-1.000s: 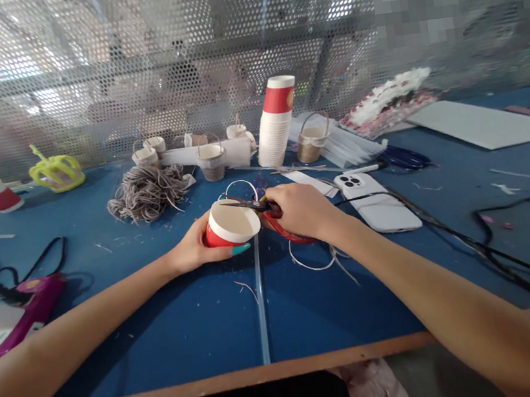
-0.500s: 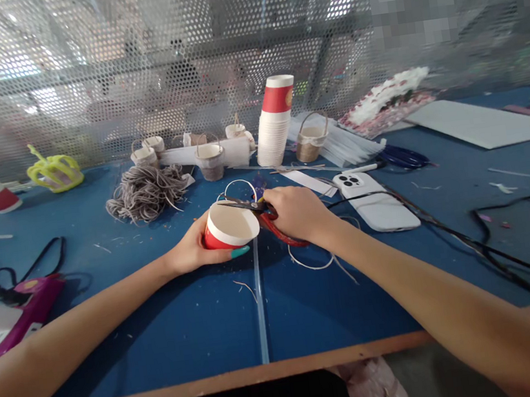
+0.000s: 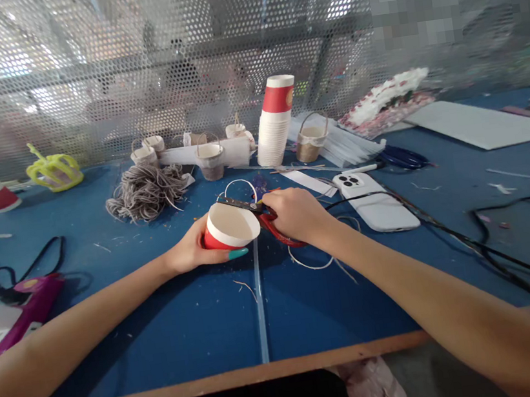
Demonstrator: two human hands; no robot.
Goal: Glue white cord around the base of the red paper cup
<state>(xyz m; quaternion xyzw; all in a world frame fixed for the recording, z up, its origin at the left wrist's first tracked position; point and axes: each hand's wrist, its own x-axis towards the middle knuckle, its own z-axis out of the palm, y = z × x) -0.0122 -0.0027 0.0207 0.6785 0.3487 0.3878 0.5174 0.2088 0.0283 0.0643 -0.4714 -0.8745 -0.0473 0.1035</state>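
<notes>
My left hand [image 3: 197,245] is wrapped round a red and white paper cup [image 3: 232,225], its open mouth tilted toward me. In my right hand [image 3: 291,211] are red-handled scissors [image 3: 276,229], gripped by the handles. Their dark blades lie across the far rim of the cup and now look closed together. A thin white strip curls up in a loop [image 3: 241,182] just behind the cup. Another pale curled strip [image 3: 313,266] rests on the table below my right hand. My fingers hide part of the scissor handles.
A tall stack of paper cups [image 3: 273,129] stands behind my hands. Grey yarn [image 3: 147,191] lies at left, near several small handled baskets [image 3: 211,160]. To the right are a white phone [image 3: 377,203] and black cables [image 3: 487,250]. A clear glue stick [image 3: 261,310] points toward the table edge.
The scissor blades, slightly apart before, have closed at the cup's far rim. Both hands and the cup stay almost in place.
</notes>
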